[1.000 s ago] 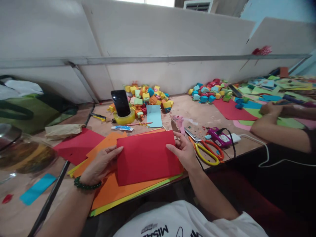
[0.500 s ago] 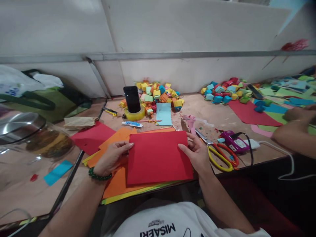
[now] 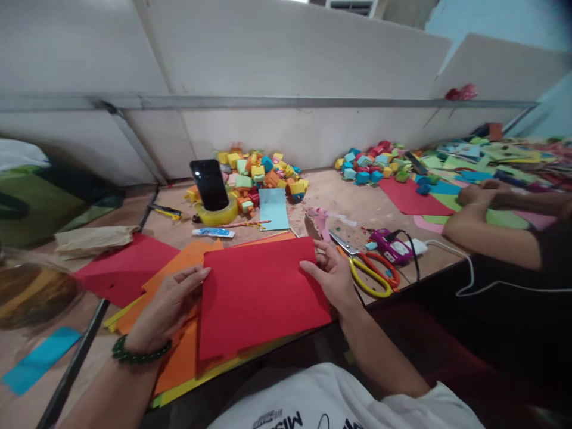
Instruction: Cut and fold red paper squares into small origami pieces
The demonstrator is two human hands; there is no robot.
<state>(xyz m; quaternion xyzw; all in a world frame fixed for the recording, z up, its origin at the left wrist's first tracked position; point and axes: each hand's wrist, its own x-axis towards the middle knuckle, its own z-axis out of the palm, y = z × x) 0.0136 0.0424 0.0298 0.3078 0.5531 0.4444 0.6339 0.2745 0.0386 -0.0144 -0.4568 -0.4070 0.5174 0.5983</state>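
Observation:
A red paper sheet (image 3: pixel 261 295) lies in front of me on a stack of orange and yellow-green sheets (image 3: pixel 187 363) at the table's near edge. My left hand (image 3: pixel 167 307), with a green bead bracelet on the wrist, holds the sheet's left edge. My right hand (image 3: pixel 331 275) grips its right edge, thumb on top. The sheet looks folded, with a crease along its top edge.
Orange-and-yellow scissors (image 3: pixel 373 275) and a purple glue gun (image 3: pixel 388 245) lie right of my right hand. A phone (image 3: pixel 208 185) stands in a tape roll before a pile of small paper cubes (image 3: pixel 259 173). Another person's arms (image 3: pixel 487 223) work at the right among coloured sheets.
The view swung right and back left. Both hands kept hold of the red sheet, whose lower left corner now hangs nearer me.

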